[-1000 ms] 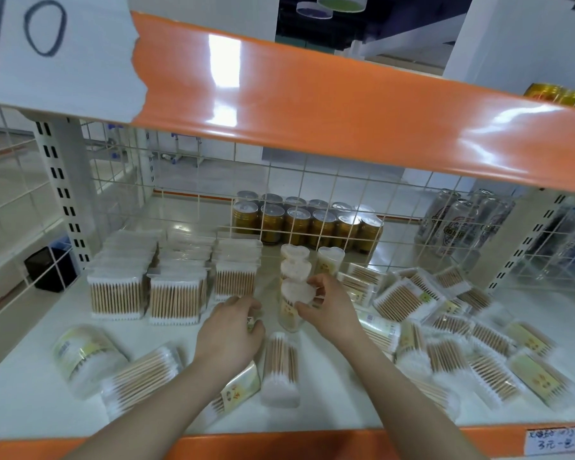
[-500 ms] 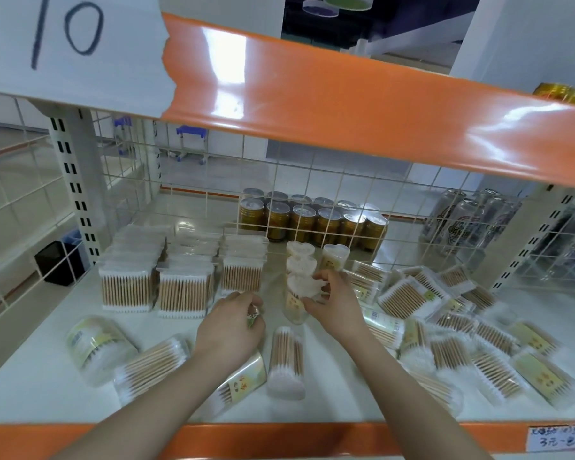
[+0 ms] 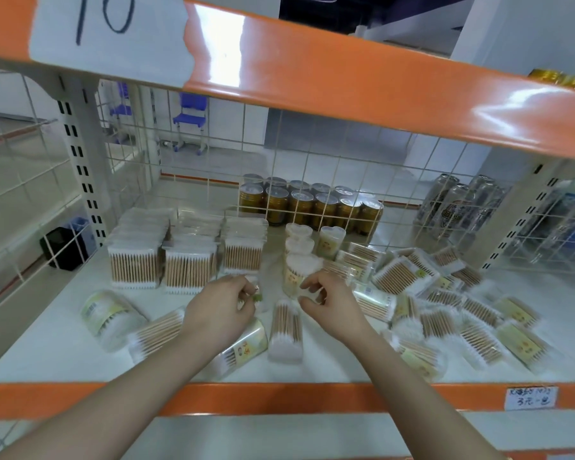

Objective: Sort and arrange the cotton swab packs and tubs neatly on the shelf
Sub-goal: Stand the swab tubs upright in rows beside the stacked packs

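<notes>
The right hand's fingers have let go of the front tub, now curled loosely, empty. Left hand still pinches something small. That tub's placed.

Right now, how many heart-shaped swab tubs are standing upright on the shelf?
4. Three stand in a line running back from the right hand: front tub, middle tub, rear tub. A fourth tub stands right of the line. More may be hidden behind them.
</notes>
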Demonstrator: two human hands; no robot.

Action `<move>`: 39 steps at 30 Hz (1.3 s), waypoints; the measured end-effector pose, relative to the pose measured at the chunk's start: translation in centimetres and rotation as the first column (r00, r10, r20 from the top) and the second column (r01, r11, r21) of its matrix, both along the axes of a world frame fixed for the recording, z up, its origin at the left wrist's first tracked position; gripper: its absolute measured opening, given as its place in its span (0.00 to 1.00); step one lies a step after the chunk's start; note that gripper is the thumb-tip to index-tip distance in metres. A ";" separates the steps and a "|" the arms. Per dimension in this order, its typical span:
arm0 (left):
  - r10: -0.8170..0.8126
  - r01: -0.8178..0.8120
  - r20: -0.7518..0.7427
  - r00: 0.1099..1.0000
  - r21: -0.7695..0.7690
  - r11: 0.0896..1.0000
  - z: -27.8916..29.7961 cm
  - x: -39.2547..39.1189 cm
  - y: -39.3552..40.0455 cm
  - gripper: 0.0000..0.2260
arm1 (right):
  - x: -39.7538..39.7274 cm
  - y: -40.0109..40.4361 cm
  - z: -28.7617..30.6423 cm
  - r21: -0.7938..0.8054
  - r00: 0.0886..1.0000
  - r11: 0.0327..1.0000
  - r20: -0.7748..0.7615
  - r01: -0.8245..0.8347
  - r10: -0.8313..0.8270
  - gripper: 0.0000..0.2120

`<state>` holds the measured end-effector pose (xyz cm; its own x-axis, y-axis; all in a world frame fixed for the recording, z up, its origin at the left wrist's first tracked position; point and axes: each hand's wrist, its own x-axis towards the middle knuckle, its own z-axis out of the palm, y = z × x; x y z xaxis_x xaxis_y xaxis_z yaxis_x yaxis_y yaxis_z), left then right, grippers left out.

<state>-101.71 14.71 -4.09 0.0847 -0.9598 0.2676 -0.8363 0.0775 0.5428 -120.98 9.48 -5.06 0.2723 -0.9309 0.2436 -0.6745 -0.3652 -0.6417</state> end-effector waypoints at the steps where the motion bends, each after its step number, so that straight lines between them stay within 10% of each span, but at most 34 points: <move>1: 0.005 -0.005 0.010 1.000 -0.005 1.000 0.0 0.1 0.3 0.10 | 0.1 0.4 0.0 0.018 1.000 1.000 0.004 -0.006 0.006 0.08; 23: -0.005 -0.009 0.154 0.988 0.088 0.996 -0.5 0.1 2.8 0.15 | 2.0 5.2 -0.8 0.287 0.993 0.956 -0.116 0.064 -0.032 0.27; 39: -0.055 0.025 0.172 0.984 0.172 0.985 -1.3 -1.0 2.2 0.15 | -2.3 3.7 0.0 0.265 0.972 0.939 -0.145 0.220 -0.187 0.22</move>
